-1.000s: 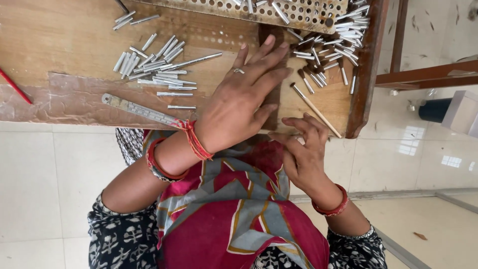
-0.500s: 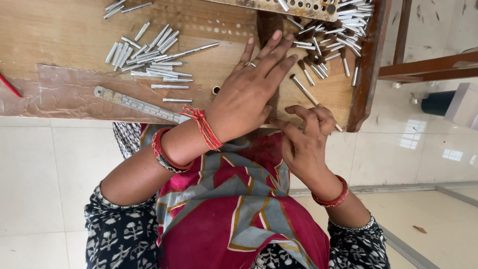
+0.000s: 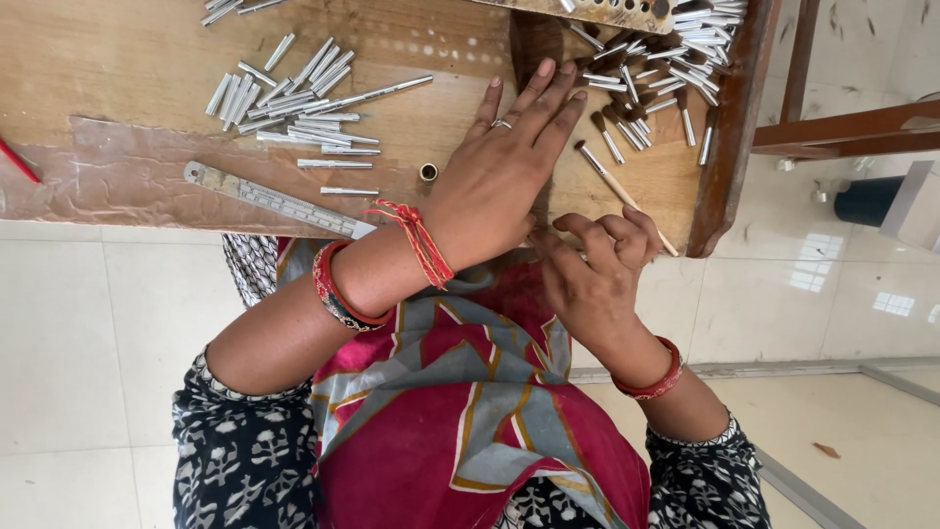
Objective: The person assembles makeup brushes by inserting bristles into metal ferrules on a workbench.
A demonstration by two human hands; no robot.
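My left hand (image 3: 490, 186) lies flat on the wooden table (image 3: 117, 59), palm down with the fingers stretched out and nothing in it. It wears a ring, a red thread and a red bangle. Just right of it, at the table's near edge, my right hand (image 3: 599, 266) is curled around the lower end of a thin wooden stick with a metal tip (image 3: 605, 176). A small brass ring (image 3: 428, 172) sits on the table just left of my left hand.
Several short metal tubes (image 3: 294, 98) lie scattered at the left, with a steel ruler (image 3: 274, 201) below them. More tubes and tipped sticks (image 3: 666, 59) are heaped at the top right beside a perforated board (image 3: 607, 12). A raised wooden rim (image 3: 729, 127) bounds the table's right side.
My left hand has slid a little up and right over the table. My right hand's fingers have curled tighter around the stick.
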